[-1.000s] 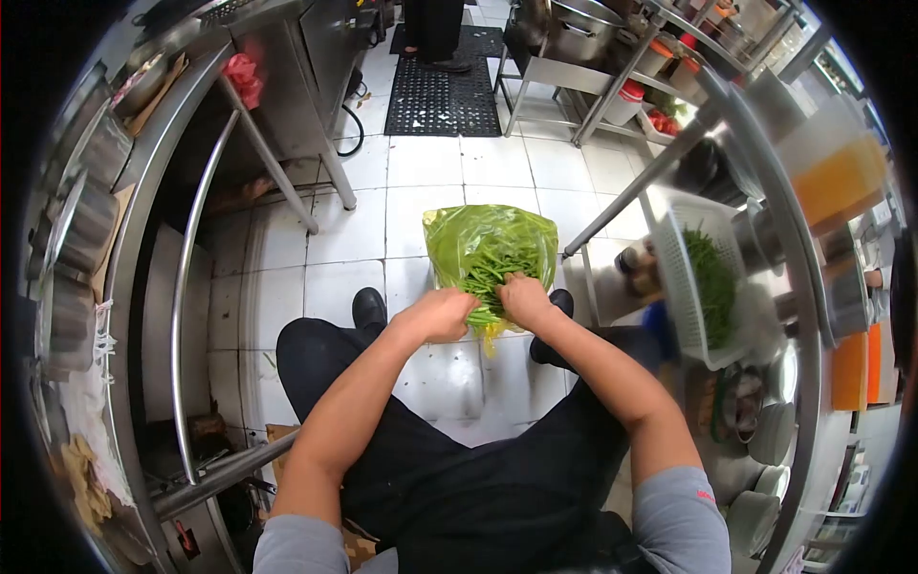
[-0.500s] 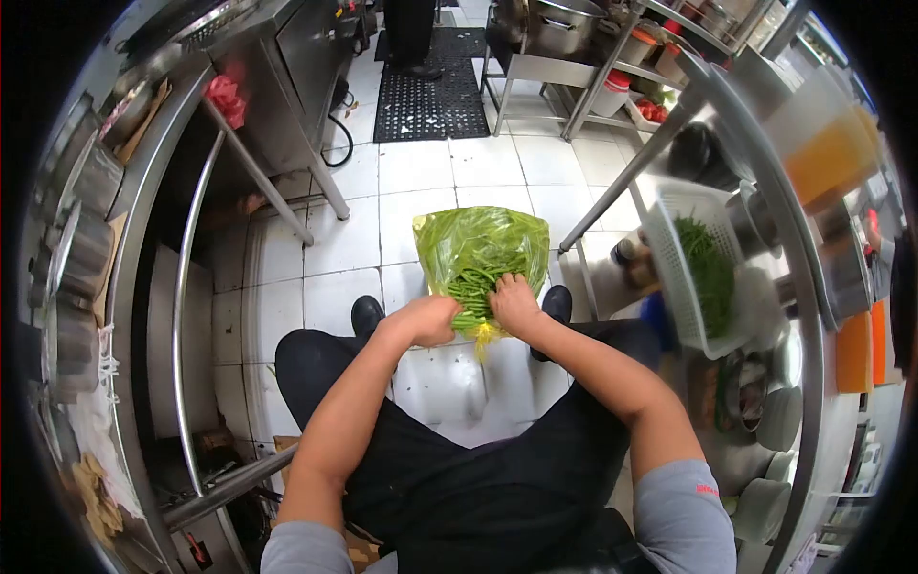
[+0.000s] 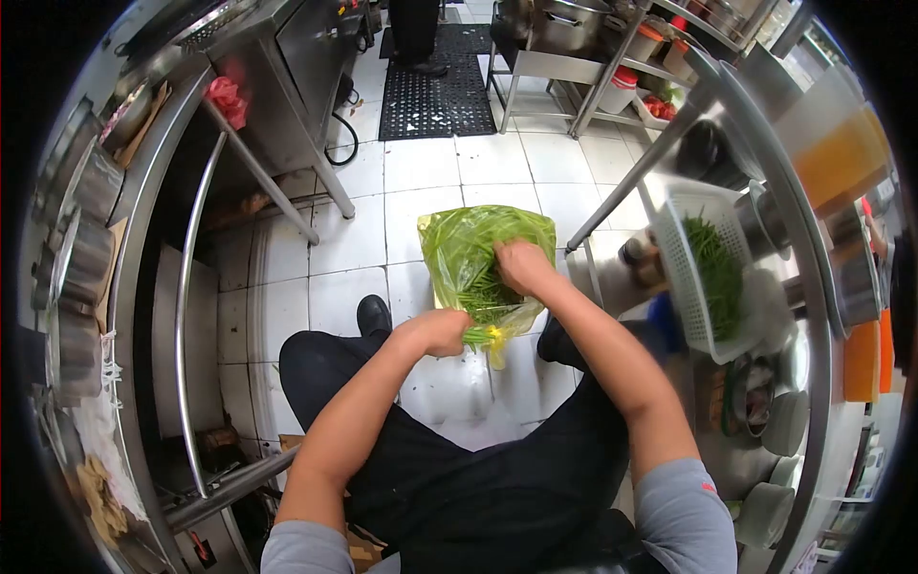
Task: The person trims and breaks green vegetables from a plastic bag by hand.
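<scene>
A green-tinted plastic bag (image 3: 457, 239) stands open between my feet, with thin green bean-like vegetables (image 3: 488, 292) inside. My left hand (image 3: 442, 333) is closed round a small bundle of green stalks (image 3: 474, 336) at the near left of the bag, beside a yellow strip (image 3: 496, 349). My right hand (image 3: 522, 266) reaches over the bag's right part, its fingers bent down against the plastic. Those fingertips are partly hidden, and I cannot make out what they hold.
A white basket (image 3: 681, 277) of green vegetables sits on the right shelf. Metal pots (image 3: 86, 249) line the left counter. A black mat (image 3: 440, 100) lies ahead, where a person (image 3: 413, 38) stands. A steel rail (image 3: 186, 316) runs at left.
My right hand has moved up and away from the vegetables to the bag's upper right. My left hand has shifted slightly nearer, with stalks now showing beyond its fingers.
</scene>
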{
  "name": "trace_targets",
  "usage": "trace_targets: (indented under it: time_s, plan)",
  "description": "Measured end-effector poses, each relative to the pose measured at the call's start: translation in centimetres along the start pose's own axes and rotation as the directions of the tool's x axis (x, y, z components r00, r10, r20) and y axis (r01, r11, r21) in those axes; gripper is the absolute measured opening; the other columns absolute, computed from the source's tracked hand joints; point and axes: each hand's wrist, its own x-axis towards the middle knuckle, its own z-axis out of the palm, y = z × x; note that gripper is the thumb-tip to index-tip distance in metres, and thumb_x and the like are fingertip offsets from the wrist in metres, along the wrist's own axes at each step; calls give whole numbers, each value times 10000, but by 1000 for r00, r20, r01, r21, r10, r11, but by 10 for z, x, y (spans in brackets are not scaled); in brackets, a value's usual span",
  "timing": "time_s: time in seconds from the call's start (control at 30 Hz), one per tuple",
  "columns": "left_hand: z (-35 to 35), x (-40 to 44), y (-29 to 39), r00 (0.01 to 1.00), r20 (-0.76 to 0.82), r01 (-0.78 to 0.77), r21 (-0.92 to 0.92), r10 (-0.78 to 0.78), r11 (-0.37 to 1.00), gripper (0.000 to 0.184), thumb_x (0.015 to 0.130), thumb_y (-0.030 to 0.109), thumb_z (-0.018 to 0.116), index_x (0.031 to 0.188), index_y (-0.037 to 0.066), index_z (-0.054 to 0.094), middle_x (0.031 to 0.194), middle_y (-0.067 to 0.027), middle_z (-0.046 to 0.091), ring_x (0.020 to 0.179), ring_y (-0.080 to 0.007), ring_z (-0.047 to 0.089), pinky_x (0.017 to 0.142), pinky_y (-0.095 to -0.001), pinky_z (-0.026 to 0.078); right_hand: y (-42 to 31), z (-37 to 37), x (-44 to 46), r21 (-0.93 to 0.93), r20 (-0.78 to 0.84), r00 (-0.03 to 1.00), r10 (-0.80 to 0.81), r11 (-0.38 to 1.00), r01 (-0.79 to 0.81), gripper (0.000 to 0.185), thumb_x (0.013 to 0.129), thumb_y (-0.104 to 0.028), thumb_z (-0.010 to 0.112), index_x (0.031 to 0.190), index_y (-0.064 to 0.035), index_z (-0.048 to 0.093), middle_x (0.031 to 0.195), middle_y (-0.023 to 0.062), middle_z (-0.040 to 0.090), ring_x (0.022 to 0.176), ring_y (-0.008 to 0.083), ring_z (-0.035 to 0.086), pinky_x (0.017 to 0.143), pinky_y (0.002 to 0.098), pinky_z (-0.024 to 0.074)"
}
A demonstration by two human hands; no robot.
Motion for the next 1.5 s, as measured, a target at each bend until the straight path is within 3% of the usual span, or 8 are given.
trace_targets:
  time_s: [0.23,0.47,0.7,1.07,1.2,1.27,1.43,1.5]
  plan:
    - [11,2,-8,999,39,-21,2,21,1000,527,696,55,614,1222,27,600,993,-248,672,978,-385,640,863,-439,506,-2,-2,-15,126,69,995,-68,990,59,272,776,-115,660,1021,-15,598,939,232,632,934,403,630,796,475,523]
    - [-36,-10,-13,960,-257,-3,-413,-114,911,225,770,51,592,986,-10,611,682,-89,625,611,-179,631,552,-321,509,3,-13,-27,398,-29,998,64,916,-47,386,805,-114,667,1183,-63,609,1035,190,615,932,402,619,829,470,508]
    - [-32,14,-17,874,-339,-100,-828,-349,552,68,888,29,574,921,-31,571,722,-77,622,567,-148,617,488,-292,495,-2,-9,-30,412,-150,985,85,911,-16,260,885,-177,604,1114,-61,644,1015,180,621,883,404,620,804,469,505]
    - [-37,25,-1,779,-520,-369,-832,-350,414,152,904,96,644,976,-26,589,683,-40,569,541,-131,558,495,-292,484,-8,-41,-41,559,-119,972,202,823,-102,273,927,-251,586,872,10,642,799,208,593,813,395,580,752,462,453]
    - [-37,24,18,764,-608,-516,-778,-218,359,192,906,95,644,1037,-41,611,705,-44,597,546,-115,548,501,-269,459,-18,-45,-43,701,-239,955,176,711,45,336,981,-288,536,850,9,624,752,122,577,716,269,538,692,380,439]
    - [-39,23,25,750,-645,-582,-749,-147,315,190,909,89,639,1042,-45,622,723,-50,613,551,-104,536,510,-258,442,-26,-45,-45,968,178,982,57,172,-185,329,1008,-293,505,893,-17,642,786,22,590,723,141,510,688,304,436]
    - [-39,19,21,809,-582,-524,-776,-80,350,131,896,103,656,934,-20,631,673,-28,593,534,-96,524,499,-256,427,-30,-53,-46,965,235,964,-127,144,-217,275,1004,-261,520,988,-20,653,834,-7,621,738,83,507,703,246,449]
    - [-42,15,14,838,-537,-430,-760,-96,487,127,892,114,666,914,-4,621,671,-22,588,533,-94,526,493,-252,424,-25,-49,-47,882,154,988,7,449,-141,245,973,-217,571,1071,-6,649,858,12,650,759,98,556,712,261,472]
